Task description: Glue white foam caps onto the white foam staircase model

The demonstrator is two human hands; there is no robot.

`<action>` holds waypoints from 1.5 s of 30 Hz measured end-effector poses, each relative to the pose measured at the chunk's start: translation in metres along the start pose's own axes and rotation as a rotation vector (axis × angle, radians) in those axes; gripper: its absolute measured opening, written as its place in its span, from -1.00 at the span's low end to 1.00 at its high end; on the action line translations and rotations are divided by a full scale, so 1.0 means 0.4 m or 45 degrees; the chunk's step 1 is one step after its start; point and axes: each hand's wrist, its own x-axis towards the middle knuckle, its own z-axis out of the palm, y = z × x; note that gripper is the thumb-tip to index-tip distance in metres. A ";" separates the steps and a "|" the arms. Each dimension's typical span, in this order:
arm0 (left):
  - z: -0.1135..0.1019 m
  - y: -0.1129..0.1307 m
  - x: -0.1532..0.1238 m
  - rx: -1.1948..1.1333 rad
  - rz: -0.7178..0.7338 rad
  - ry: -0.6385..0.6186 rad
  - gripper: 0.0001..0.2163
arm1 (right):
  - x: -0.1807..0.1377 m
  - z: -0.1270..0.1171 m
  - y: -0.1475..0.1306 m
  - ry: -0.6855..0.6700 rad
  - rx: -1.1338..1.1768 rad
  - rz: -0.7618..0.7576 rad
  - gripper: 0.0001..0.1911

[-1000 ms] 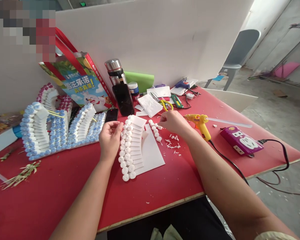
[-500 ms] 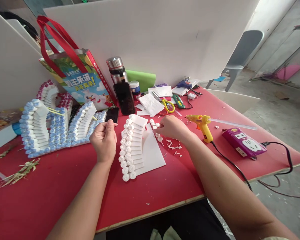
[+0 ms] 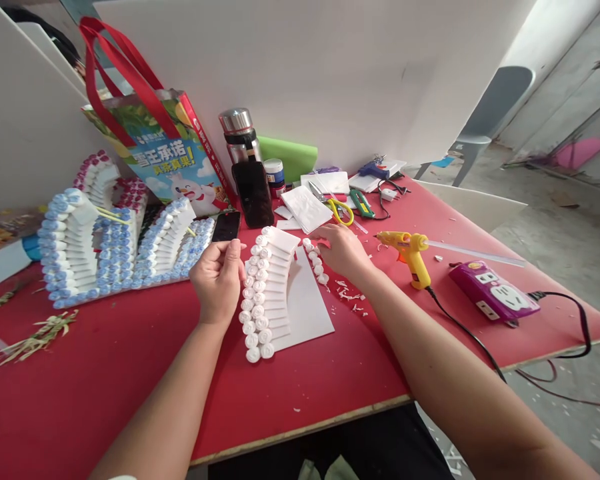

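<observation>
A curved white piece of stepped strips (image 3: 278,287), edged on its left with double rows of small white rosettes (image 3: 256,311), lies on a white board (image 3: 310,313). Beside its upper left edge is my left hand (image 3: 216,283), thumb pressed to curled fingers; whatever may be in that pinch is hidden. My right hand (image 3: 344,252) hovers over the board's upper right side, its fingers stretched out to the left. Just under and beside those fingers, a short line of loose white rosettes (image 3: 316,260) rests at the board's right edge.
Right of my right arm are a yellow glue gun (image 3: 407,253) and a purple power socket (image 3: 495,291). Scissors (image 3: 341,212), a green cutter (image 3: 362,203), a phone (image 3: 253,195) and a steel flask (image 3: 238,130) stand or lie behind. Blue-and-white rosette pieces (image 3: 115,253) are at left.
My right hand has risen slightly away from the loose rosettes, and its fingers have straightened. My left hand has shifted a little right, closer to the curved piece. The view has turned slightly.
</observation>
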 end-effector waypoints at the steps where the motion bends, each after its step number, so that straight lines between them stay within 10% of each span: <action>1: -0.001 -0.001 0.000 0.000 -0.006 -0.002 -0.76 | 0.001 0.001 0.002 0.007 -0.001 0.016 -0.62; 10: 0.000 -0.005 -0.003 0.032 0.001 -0.015 -0.77 | 0.007 -0.024 0.031 0.214 0.111 0.209 -0.76; 20: 0.000 -0.011 -0.006 0.102 0.073 -0.048 -0.82 | 0.015 0.058 -0.030 0.002 -0.341 0.182 -0.58; 32: -0.002 -0.004 -0.007 0.167 0.174 -0.051 -0.83 | 0.022 0.058 -0.019 0.009 -0.275 0.138 -0.85; 39: -0.002 -0.010 -0.008 0.143 0.204 -0.044 -0.84 | 0.015 -0.012 -0.024 0.205 0.876 0.278 -0.83; 45: 0.008 0.013 -0.018 0.172 0.579 -0.135 -0.71 | -0.021 -0.027 -0.096 -0.406 2.017 0.209 -0.74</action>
